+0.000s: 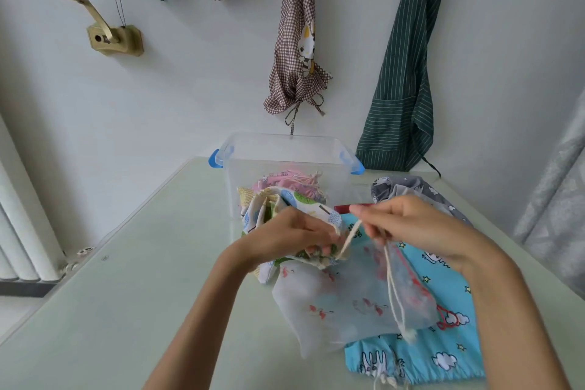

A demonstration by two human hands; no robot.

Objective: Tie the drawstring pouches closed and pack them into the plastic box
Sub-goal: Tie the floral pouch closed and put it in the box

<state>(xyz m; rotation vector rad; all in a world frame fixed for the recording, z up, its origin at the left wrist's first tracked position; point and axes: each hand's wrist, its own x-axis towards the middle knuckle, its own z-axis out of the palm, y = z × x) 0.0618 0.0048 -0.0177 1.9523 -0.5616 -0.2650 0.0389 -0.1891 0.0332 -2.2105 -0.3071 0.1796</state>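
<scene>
**Two hands on one pouch, one box behind**

Your left hand (294, 236) is curled round the gathered mouth of the printed pouch (304, 204), the one with green and blue shapes on white, bunching the cloth; your right hand (408, 225) pinches that pouch's cream drawstring (349, 239) between thumb and fingers, and the cord runs taut from the pouch's neck up to the pinch; two loose tails of the same cord hang from your right hand to a knotted end low over the table (142, 279).

Count of pouches on the table, apart from the one you hold: three; a white flamingo pouch (342, 304) lies flat under your hands; a blue pouch with clouds and stars (443, 348) lies beneath it and to the right; a grey pouch (408, 188) sits behind your right hand, beside the box.

One clear plastic box (285, 152) with blue clips stands at the table's far edge, just behind the held pouch; inside it you can see a pink pouch (291, 179) with its cord gathered; how many more lie in there I cannot tell.

On the wall: two hanging aprons, a checked one (297, 51) and a green striped one (405, 73); two tied cloth bundles higher up.
</scene>
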